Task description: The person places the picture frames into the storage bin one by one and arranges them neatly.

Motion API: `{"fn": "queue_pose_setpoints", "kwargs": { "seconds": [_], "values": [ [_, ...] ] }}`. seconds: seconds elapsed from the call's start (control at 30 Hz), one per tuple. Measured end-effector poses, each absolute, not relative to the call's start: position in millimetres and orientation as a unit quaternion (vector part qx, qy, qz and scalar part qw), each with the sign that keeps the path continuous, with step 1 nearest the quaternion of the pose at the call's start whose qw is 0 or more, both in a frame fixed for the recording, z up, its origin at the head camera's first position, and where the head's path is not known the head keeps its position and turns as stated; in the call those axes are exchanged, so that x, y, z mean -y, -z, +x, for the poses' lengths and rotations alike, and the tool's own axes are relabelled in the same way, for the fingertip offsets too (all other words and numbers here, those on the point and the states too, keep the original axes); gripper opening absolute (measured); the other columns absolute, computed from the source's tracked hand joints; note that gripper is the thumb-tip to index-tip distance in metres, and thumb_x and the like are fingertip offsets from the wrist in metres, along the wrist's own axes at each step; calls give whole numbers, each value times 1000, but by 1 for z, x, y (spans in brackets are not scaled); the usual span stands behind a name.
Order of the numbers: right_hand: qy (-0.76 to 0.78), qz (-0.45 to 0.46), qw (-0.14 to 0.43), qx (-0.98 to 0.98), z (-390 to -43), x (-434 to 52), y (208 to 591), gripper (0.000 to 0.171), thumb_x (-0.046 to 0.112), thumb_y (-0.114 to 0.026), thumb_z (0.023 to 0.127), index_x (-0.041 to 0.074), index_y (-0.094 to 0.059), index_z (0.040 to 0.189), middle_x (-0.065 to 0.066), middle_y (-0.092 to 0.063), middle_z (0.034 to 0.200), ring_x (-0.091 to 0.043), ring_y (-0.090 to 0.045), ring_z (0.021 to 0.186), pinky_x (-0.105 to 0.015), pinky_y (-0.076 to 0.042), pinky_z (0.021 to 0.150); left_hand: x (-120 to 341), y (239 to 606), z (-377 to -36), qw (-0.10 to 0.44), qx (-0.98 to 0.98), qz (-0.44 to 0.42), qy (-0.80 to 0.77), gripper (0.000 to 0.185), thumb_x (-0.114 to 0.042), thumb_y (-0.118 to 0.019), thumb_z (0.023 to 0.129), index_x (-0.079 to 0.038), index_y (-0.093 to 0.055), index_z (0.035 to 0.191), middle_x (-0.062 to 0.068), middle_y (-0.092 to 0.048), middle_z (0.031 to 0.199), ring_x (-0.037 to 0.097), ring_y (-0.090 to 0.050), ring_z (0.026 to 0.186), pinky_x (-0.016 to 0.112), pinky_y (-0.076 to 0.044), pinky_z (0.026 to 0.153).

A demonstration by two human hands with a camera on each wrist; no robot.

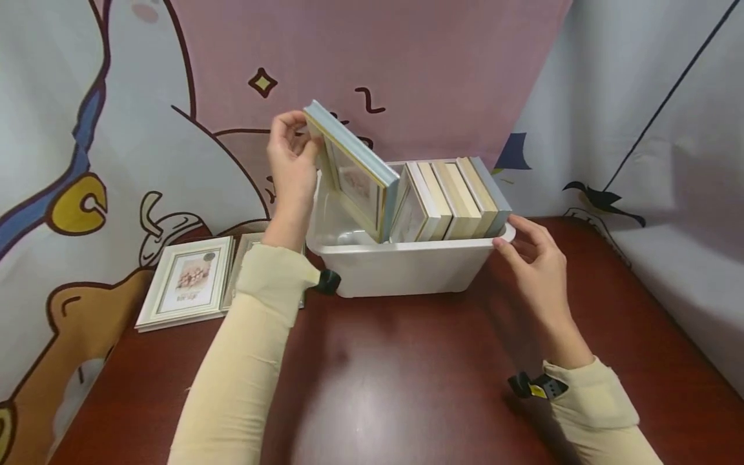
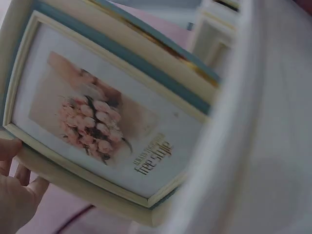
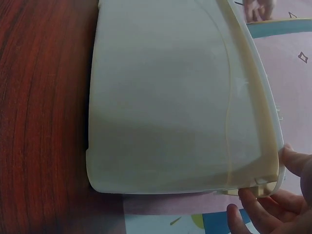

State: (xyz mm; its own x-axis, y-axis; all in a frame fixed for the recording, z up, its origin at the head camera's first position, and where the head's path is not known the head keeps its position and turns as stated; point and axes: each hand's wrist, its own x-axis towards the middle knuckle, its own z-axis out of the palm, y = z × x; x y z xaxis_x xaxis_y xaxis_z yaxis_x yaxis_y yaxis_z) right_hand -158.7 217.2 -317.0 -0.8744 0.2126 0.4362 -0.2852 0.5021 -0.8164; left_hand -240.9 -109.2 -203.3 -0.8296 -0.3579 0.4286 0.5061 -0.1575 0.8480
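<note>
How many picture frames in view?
8, maybe more hidden: one held by the left hand over the bin, frame; five upright in the bin; two flat on the table, and.

Head view: from above and behind, facing forward and down over table (image 1: 378, 374) toward backdrop. Left wrist view: very near, facing picture frame (image 2: 105, 122). Right wrist view: close against bin (image 3: 161, 97) wall. Shared: bin and frame.
</note>
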Motion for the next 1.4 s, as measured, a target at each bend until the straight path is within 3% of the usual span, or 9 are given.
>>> {"fn": "queue_pose_setpoints", "kwargs": {
  "seconds": [0.23,0.47,0.6,0.67,0.77,0.87,1.03,1.23,1.4],
  "values": [
    [-506,21,249,826,-156,-217,316,47,17,-71,84,15,-58,130,-5,-57,123,5,-59,91,-6,-47,79,78,243,-262,201,642,-31,739,29,22,-49,83,5,-51,107,20,-59,115,23,-58,108,24,-48,93],
    [-517,22,242,821,-153,-213,309,46,11,-70,85,7,-57,129,-11,-56,125,5,-59,91,-6,-47,78,61,253,-270,107,686,-61,717,29,16,-50,87,7,-48,114,21,-55,121,29,-55,115,29,-46,97],
    [-511,24,246,823,-155,-215,310,47,13,-70,85,10,-57,130,-8,-56,126,5,-59,92,-6,-47,79,59,256,-266,-18,765,-89,638,48,-2,-59,89,-3,-38,133,14,-43,140,26,-42,130,35,-34,109],
    [-508,24,251,824,-157,-218,312,47,15,-70,85,13,-57,130,-5,-56,126,5,-59,92,-6,-47,79,57,258,-263,-94,806,-108,575,66,-14,-63,89,-15,-27,145,11,-25,152,25,-27,139,39,-31,111],
    [-506,24,252,824,-159,-221,316,47,16,-70,85,15,-57,131,-5,-56,126,5,-59,93,-6,-47,79,54,260,-259,-186,806,-125,548,81,-21,-60,92,-32,-6,151,13,-7,156,30,-20,142,46,-38,106],
    [-508,26,248,824,-160,-221,319,48,15,-70,85,14,-56,131,-6,-56,126,6,-59,93,-6,-47,79,53,261,-256,-253,772,-114,572,81,-20,-54,96,-36,4,151,18,-12,154,33,-29,138,47,-49,93],
    [-511,30,248,823,-159,-220,320,48,16,-70,85,13,-57,131,-6,-56,125,6,-59,93,-5,-47,79,51,260,-256,-288,729,-81,616,63,-38,-41,100,-18,-10,152,16,-26,150,32,-35,134,48,-51,90],
    [-506,26,249,825,-157,-221,318,47,17,-70,85,14,-57,130,-6,-56,124,6,-59,92,-6,-47,80,41,258,-254,-290,738,-50,607,79,-42,-56,92,-18,-11,151,5,-22,152,28,-32,133,39,-56,81],
    [-506,32,250,825,-157,-220,317,48,17,-71,85,14,-57,131,-7,-56,125,6,-59,92,-5,-46,80,32,254,-253,-254,759,-50,598,45,-29,-45,95,-3,-38,131,11,-44,113,29,-46,101,39,-57,75]
  ]
}}
